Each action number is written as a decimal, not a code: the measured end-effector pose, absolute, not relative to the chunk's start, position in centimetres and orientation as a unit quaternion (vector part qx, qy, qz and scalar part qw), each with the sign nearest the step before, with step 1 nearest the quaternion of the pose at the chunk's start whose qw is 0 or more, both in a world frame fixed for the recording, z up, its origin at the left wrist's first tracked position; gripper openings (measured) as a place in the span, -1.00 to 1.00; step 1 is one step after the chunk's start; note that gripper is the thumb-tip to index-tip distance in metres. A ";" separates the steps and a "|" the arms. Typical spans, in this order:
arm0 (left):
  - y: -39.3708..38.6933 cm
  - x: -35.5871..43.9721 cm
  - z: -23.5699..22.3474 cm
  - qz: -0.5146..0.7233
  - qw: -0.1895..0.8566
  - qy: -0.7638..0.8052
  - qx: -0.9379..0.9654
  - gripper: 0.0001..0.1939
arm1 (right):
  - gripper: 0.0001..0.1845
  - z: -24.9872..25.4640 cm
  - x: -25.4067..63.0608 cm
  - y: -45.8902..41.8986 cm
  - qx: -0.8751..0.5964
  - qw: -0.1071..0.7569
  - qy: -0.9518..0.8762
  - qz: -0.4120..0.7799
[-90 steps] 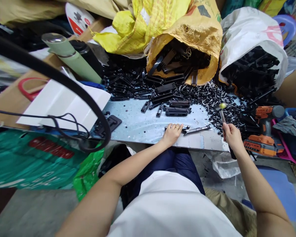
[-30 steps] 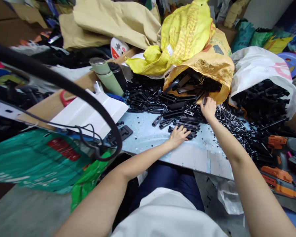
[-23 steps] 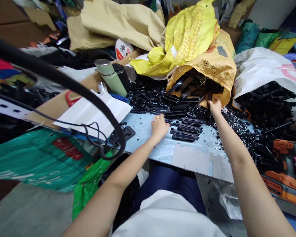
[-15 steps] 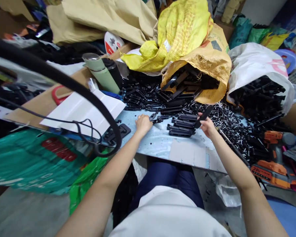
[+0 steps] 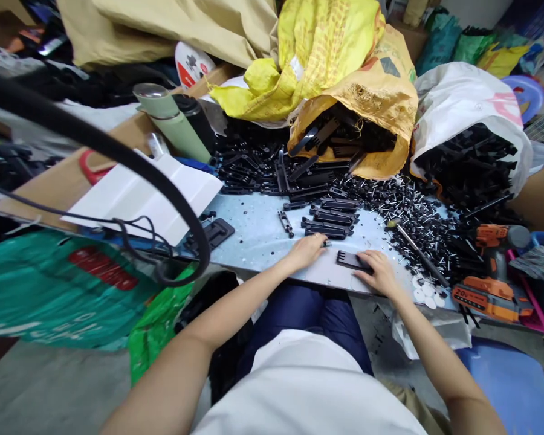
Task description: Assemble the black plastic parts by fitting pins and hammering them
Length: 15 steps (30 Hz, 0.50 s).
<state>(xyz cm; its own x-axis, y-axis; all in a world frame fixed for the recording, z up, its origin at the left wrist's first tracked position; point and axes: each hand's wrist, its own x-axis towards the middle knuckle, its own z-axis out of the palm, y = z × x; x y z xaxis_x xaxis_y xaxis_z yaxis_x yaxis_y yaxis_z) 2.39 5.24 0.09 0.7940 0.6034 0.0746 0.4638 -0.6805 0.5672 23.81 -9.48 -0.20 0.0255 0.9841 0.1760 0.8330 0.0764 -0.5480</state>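
My right hand (image 5: 379,272) is closed on a flat black plastic piece (image 5: 350,260) with a notched end, which lies at the table's front edge. Just left of it, my left hand (image 5: 306,251) is closed with fingers together around a small black part (image 5: 325,243); most of that part is hidden. Behind my hands sits a row of long black plastic pieces (image 5: 329,228). A small slotted black link (image 5: 285,223) lies apart to their left. Right of my hands, a hammer (image 5: 419,249) rests among the loose pins.
An orange sack (image 5: 367,96) and a white sack (image 5: 466,103) spill black parts at the back. Loose pins (image 5: 403,202) spread across the right. A cordless drill (image 5: 496,266) stands far right. A thick black cable arm (image 5: 163,181) crosses the left, near a green flask (image 5: 172,124).
The hammer was put down at the right. My right hand took a flat black piece from the orange sack to the front edge. My left hand went left to the small links, then came back.
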 end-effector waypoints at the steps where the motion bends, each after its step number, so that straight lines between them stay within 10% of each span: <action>1: 5.2 3.0 0.2 0.116 0.261 0.313 0.906 -0.78 | -0.61 0.0 23.2 -9.0 -0.658 0.240 -0.701 0.134; 15: 0.7 3.1 3.3 0.208 0.416 0.373 0.802 -0.84 | -0.30 1.0 17.8 -5.9 -0.600 0.515 -0.322 0.521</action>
